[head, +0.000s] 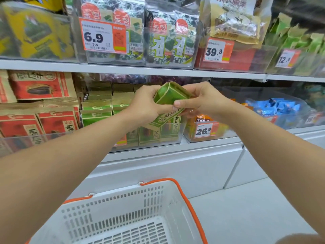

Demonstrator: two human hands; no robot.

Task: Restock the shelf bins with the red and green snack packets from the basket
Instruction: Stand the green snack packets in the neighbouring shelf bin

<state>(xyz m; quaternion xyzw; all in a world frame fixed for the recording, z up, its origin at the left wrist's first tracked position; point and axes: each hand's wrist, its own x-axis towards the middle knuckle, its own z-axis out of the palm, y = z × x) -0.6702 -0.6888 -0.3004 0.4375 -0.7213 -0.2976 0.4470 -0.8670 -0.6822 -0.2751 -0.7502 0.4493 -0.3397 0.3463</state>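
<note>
A white basket with orange handles fills the bottom centre of the frame, below shelves whose clear bin at mid-frame holds green packets standing upright, with red packets in the bin to its left. At the centre, just above that bin, the left hand and the right hand both grip one green packet, fingers curled round it, its top tilted toward the lower left.

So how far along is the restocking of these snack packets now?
Nearly finished, it seems. The visible part of the white basket is empty, and green packets already fill the clear bin. Left hand and right hand together grip one green packet above that bin; it remains to be placed.
</note>
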